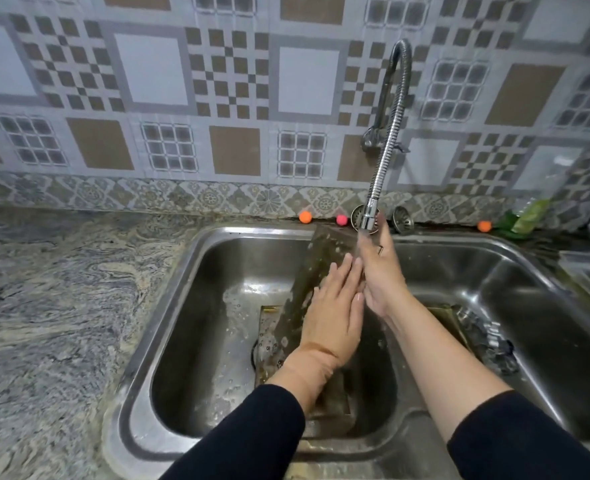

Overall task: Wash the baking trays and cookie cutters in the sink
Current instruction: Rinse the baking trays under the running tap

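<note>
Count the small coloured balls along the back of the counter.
3. An orange ball and a pink ball sit behind the left basin, left of the tap nozzle; another orange ball sits behind the right basin. The hands may hide more.

A dark rectangular metal baking tray stands tilted on edge in the left basin of a stainless steel double sink. The left hand lies flat against its face, fingers straight. The right hand grips the tray's upper edge just beside the left fingertips, under water running from a flexible chrome tap above it.
</note>
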### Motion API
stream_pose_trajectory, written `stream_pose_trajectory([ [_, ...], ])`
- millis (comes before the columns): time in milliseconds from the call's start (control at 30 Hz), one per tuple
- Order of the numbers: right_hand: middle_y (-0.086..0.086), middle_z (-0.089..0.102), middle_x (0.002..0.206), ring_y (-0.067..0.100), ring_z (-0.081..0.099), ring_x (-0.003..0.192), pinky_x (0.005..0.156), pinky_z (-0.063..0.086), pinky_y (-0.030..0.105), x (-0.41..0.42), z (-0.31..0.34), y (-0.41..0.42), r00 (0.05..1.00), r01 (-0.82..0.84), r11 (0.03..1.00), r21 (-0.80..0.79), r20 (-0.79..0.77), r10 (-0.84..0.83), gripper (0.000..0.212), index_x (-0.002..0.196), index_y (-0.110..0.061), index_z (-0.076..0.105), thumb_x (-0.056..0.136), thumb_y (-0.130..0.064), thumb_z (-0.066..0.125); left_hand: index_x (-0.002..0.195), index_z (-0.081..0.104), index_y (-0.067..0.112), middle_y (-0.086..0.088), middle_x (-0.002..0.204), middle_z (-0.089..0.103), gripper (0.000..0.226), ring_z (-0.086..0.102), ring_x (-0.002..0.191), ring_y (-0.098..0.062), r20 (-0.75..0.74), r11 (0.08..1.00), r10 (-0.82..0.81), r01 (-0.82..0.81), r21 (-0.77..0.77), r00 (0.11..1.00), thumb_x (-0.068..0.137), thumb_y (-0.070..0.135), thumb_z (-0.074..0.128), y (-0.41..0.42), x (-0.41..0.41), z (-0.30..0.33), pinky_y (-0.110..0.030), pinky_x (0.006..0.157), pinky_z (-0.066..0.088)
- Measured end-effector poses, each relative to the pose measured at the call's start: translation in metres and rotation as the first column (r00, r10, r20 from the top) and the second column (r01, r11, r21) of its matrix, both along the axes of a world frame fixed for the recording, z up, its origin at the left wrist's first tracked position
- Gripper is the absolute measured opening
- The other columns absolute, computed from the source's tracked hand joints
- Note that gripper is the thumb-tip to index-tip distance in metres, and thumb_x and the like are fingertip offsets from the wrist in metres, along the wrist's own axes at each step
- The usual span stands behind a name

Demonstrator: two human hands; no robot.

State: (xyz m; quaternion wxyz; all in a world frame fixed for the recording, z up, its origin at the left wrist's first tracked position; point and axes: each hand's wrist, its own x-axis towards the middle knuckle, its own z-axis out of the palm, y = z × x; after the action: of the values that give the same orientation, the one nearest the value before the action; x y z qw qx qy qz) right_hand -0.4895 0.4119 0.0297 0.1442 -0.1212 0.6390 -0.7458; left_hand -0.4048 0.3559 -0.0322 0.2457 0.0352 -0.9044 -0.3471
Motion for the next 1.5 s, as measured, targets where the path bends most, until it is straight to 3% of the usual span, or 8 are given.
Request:
stream_pose_trajectory([
  [167,-0.001,0.046,0.144,0.015,0.052,0.123,0.100,0.047,0.040,0.002,-0.006,0.013,0.999,0.048,0.998,-0.047,0.020,-0.047,0.046,0.139,-0.051,0.033,0.097,-0.037,0.046,0.144,-0.007,0.048,0.027,0.153,-0.019,0.050,-0.025,0.140,-0.002,0.101,0.999,0.016,-0.011,-0.051,0.995,0.103,0.032,0.017,0.010,-0.017,0.012,-0.054,0.115,-0.011],
  [633,-0.007,0.012,0.160,0.018,0.014,0.146,0.113,0.022,0.047,0.002,0.015,0.026,0.995,0.088,0.993,-0.084,-0.038,-0.092,0.061,0.144,-0.055,0.008,0.096,-0.044,0.042,0.151,-0.008,0.034,0.011,0.160,-0.004,0.058,0.003,0.147,-0.011,0.294,0.945,0.202,-0.265,0.193,0.934,0.099,0.051,0.014,-0.065,-0.023,-0.007,-0.041,0.120,0.008],
  [800,-0.009,0.009,0.160,0.020,0.012,0.147,0.113,0.018,0.052,-0.022,0.024,0.035,0.965,0.255,0.961,-0.104,-0.039,-0.260,0.060,0.145,-0.053,0.005,0.097,-0.046,0.040,0.148,-0.019,0.037,0.011,0.156,-0.025,0.061,-0.017,0.146,-0.014,0.559,0.965,0.135,-0.236,0.112,0.818,0.097,0.057,0.007,-0.051,0.002,-0.027,-0.052,0.118,-0.004],
  [1100,0.001,0.029,0.154,0.022,0.031,0.140,0.112,0.029,0.044,-0.074,0.062,0.069,0.883,0.467,0.869,-0.165,0.026,-0.469,0.057,0.147,-0.034,0.028,0.095,-0.052,0.043,0.142,-0.021,0.051,0.000,0.161,0.004,0.068,0.009,0.147,-0.028,0.179,0.925,-0.066,0.127,-0.358,0.982,0.094,0.056,0.027,0.006,-0.024,0.027,-0.049,0.116,0.021],
  [1200,0.003,0.048,0.142,0.025,0.047,0.128,0.107,0.037,0.053,-0.089,0.086,0.083,0.899,0.433,0.882,-0.184,0.011,-0.439,0.067,0.133,-0.031,0.046,0.077,-0.067,0.054,0.139,-0.021,0.053,-0.007,0.160,0.015,0.066,0.032,0.139,-0.036,-0.002,0.877,-0.037,0.032,-0.480,0.999,0.102,0.031,0.029,0.021,-0.044,0.042,-0.046,0.090,0.050],
  [1333,0.004,0.058,0.130,0.025,0.057,0.117,0.099,0.046,0.051,-0.106,0.115,0.105,0.955,0.286,0.928,-0.240,-0.011,-0.297,0.065,0.129,-0.023,0.050,0.080,-0.065,0.055,0.144,-0.017,0.040,-0.008,0.155,0.029,0.082,0.063,0.101,-0.032,-0.131,0.869,-0.024,-0.044,-0.492,0.991,0.097,0.007,0.041,0.036,-0.067,0.066,-0.037,0.056,0.051],
  [1433,0.002,0.049,0.142,0.022,0.047,0.129,0.108,0.038,0.047,-0.115,0.103,0.116,0.956,0.255,0.967,0.014,-0.153,-0.250,0.069,0.141,-0.024,0.042,0.086,-0.066,0.045,0.149,-0.008,0.031,-0.006,0.139,0.046,0.076,0.063,0.081,-0.033,-0.128,0.949,0.027,-0.066,-0.307,0.991,0.096,0.005,0.039,0.053,-0.077,0.086,-0.037,0.058,0.042],
  [1500,0.005,0.038,0.150,0.026,0.035,0.138,0.113,0.028,0.048,-0.127,0.068,0.135,0.883,0.441,0.831,0.339,-0.328,-0.334,0.063,0.144,-0.027,0.038,0.090,-0.060,0.042,0.150,-0.005,0.037,-0.007,0.136,0.049,0.071,0.062,0.090,-0.036,-0.111,0.985,0.022,-0.040,-0.167,0.994,0.098,0.009,0.035,0.069,-0.081,0.087,-0.043,0.073,0.048],
])
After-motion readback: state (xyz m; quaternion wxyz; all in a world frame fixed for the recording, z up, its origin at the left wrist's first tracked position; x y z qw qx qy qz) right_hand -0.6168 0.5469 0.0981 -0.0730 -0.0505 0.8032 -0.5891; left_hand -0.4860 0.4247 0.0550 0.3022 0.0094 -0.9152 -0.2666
